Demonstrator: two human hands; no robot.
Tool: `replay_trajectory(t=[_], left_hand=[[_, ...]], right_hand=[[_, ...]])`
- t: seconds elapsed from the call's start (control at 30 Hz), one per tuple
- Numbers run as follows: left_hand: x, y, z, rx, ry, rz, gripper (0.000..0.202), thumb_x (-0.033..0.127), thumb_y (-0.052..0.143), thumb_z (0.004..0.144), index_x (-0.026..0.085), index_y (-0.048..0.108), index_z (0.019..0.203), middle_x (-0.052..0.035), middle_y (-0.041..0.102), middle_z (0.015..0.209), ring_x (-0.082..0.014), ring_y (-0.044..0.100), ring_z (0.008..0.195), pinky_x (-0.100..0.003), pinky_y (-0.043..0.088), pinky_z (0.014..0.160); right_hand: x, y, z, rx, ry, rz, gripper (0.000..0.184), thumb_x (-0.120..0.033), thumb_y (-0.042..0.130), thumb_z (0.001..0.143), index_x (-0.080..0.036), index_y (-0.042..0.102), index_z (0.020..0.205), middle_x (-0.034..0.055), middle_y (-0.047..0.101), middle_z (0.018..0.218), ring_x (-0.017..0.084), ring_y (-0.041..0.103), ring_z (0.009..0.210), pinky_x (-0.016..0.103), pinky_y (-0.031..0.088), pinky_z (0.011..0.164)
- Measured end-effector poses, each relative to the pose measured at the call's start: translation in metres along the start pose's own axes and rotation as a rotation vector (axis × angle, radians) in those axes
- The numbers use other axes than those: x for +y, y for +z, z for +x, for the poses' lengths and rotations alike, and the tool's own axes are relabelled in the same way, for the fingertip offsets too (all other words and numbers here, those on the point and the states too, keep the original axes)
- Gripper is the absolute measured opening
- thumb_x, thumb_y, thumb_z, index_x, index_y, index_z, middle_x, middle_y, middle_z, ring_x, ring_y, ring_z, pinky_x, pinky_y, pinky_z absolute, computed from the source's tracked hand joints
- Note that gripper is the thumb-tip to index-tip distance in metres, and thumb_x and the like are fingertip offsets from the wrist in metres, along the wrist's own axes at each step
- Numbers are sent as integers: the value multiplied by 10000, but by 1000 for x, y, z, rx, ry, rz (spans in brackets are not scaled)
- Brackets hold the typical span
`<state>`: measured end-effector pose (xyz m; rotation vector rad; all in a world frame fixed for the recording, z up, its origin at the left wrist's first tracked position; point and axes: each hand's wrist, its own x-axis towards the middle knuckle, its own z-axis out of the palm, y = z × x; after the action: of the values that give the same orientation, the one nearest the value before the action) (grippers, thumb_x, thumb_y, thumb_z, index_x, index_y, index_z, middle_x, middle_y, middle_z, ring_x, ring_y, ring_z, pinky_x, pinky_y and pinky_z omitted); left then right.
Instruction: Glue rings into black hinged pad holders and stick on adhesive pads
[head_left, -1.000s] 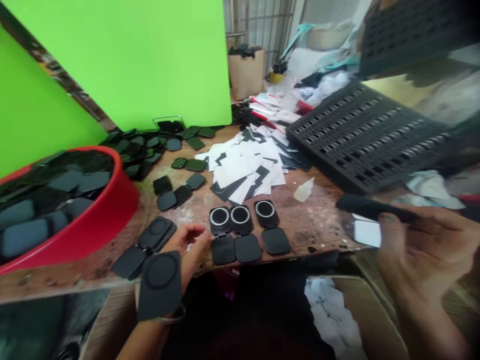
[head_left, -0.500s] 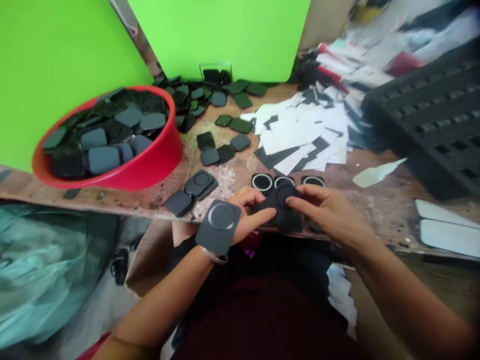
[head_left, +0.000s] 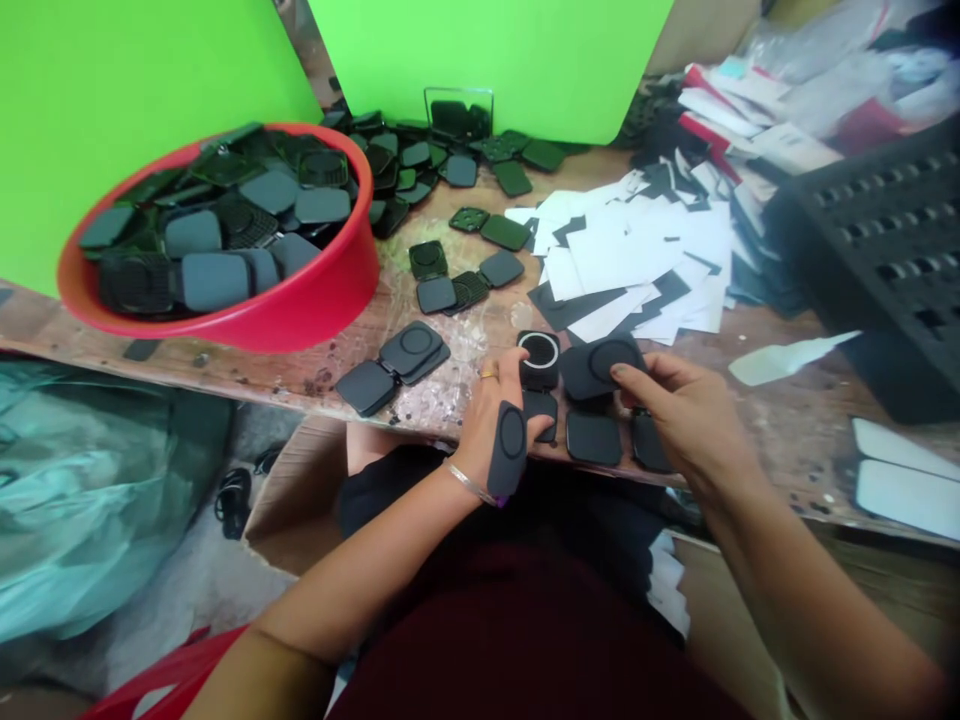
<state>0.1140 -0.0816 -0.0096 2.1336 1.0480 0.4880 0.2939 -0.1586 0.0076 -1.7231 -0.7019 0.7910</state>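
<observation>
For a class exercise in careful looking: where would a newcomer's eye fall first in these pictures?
Probably on the bright green panels across the back and left, then the red basin at the left, heaped with dark square pieces. Next, perhaps, near the front edge of the table, the right hand pinches a dark ringed pad, while a similar pad lies against the back of the left hand.

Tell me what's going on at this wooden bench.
The person's right hand pinches a flat black square sheet with a ring outline over a row of hinged black square devices. The left hand touches the row's leftmost device; a similar black sheet lies against that hand's back. Farther left, a red plastic tub holds many dark square pieces.
</observation>
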Motion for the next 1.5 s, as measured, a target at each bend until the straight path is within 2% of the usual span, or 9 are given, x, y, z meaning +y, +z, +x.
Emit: replay_trajectory(t=[0.13, 0.27, 0.4, 0.57, 0.67, 0.77, 0.93, 1.03, 1.5], left_hand=[[-12, -3, 12, 9, -30, -119, 774, 143, 743, 662, 203, 371, 1339, -102, 544, 1171, -255, 546, 1072, -404, 444, 958], [-21, -15, 23, -30, -143, -220, 735, 175, 658, 738, 140, 350, 1405, -94, 604, 1081, -207, 599, 933, -355, 481, 888], [-19, -34, 25, -83, -275, -293, 384, 238, 633, 772, 172, 631, 1150, -58, 680, 1009, -198, 628, 904, -323, 489, 874], [-4, -48, 16, -256, -654, -921, 141, 193, 615, 775, 163, 621, 913, -44, 706, 788, -149, 666, 658, -236, 527, 628], [3, -51, 11, -268, -756, -1131, 83, 115, 583, 769, 153, 559, 838, -50, 696, 698, -157, 686, 613, -228, 545, 600], [4, -51, 8, -239, -750, -1171, 73, 93, 575, 768, 142, 559, 820, -60, 689, 659, -165, 691, 587, -216, 550, 573], [0, -48, 3, -226, -697, -1194, 78, 117, 620, 737, 142, 566, 787, -61, 689, 653, -178, 700, 597, -215, 560, 564], [0, -49, 2, -229, -687, -1180, 103, 140, 652, 714, 142, 581, 789, -53, 688, 651, -180, 701, 606, -216, 563, 564], [-3, -47, -1, -259, -627, -1129, 221, 201, 668, 726, 121, 687, 931, -55, 706, 675, -148, 688, 591, -200, 557, 587]], right_hand=[[3, 1, 5, -12, 47, 37, 321, -428, 751, 678, -147, 598, 650, -23, 518, 536, 66, 432, 480, 180, 331, 453], [2, 3, 10, -55, 100, 74, 321, -445, 767, 659, -151, 654, 720, -12, 574, 604, 73, 451, 508, 194, 365, 482], [-2, 9, 17, -151, 137, 164, 322, -435, 793, 644, -169, 713, 807, 14, 665, 782, 102, 544, 661, 198, 429, 593], [-15, 21, 18, -243, 297, 307, 346, -403, 869, 538, -168, 734, 753, 29, 693, 819, 107, 582, 701, 201, 478, 668], [-21, 28, 13, -285, 363, 375, 356, -375, 894, 494, -153, 723, 713, 37, 691, 799, 122, 614, 721, 229, 520, 731], [-21, 34, 7, -320, 355, 397, 352, -373, 886, 526, -145, 711, 730, 43, 688, 816, 132, 623, 737, 253, 538, 757], [-15, 37, 3, -312, 320, 347, 357, -389, 862, 570, -142, 614, 637, 14, 623, 699, 105, 555, 622, 233, 510, 635], [-16, 37, 2, -309, 311, 310, 370, -400, 855, 572, -143, 597, 635, 14, 609, 692, 105, 539, 609, 243, 511, 635], [-20, 41, 0, -313, 306, 233, 336, -397, 839, 595, -139, 666, 723, 36, 658, 754, 126, 582, 662, 233, 494, 652]])
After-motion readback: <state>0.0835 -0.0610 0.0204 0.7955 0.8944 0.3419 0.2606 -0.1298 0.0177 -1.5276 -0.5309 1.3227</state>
